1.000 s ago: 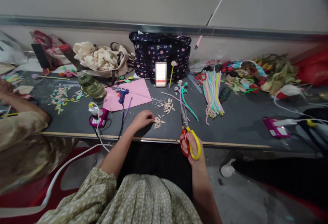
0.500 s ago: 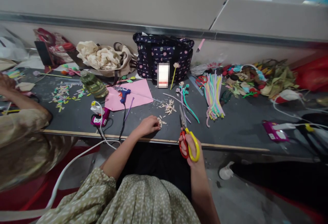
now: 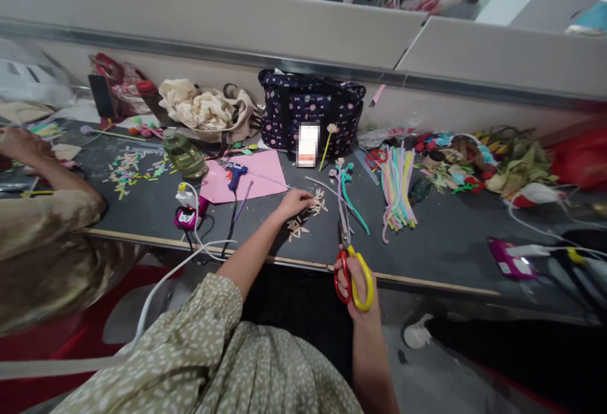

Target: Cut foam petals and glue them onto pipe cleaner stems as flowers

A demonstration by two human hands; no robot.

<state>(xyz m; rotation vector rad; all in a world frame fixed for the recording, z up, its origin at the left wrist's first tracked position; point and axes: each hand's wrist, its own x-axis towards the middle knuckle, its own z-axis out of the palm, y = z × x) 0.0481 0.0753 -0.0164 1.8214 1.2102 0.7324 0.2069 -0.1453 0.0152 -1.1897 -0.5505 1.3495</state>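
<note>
My right hand (image 3: 358, 284) grips a pair of scissors (image 3: 363, 275) with one red and one yellow handle, blades pointing away from me over the table edge. At the pile of short cream cut pieces (image 3: 318, 205), my left hand (image 3: 298, 202) reaches with its fingers curled together; what they hold is hidden. More cut pieces (image 3: 298, 229) lie just nearer to me. Beyond the scissor tips are loose purple and green pipe cleaners (image 3: 353, 202). A bundle of pastel pipe cleaners (image 3: 398, 189) lies to the right.
A blue glue gun (image 3: 236, 176) rests on a pink sheet (image 3: 270, 180), beside a bottle of yellowish liquid (image 3: 184, 155). A dark patterned bag (image 3: 313, 101) stands behind a phone (image 3: 308, 145) and a flower (image 3: 326, 147). White cables (image 3: 165, 287) cross the left edge. A co-worker's arm (image 3: 57, 180) is at left.
My left hand has moved forward and right, from the nearer cut pieces to the farther pile. My right hand still holds the scissors. The view has shifted slightly.
</note>
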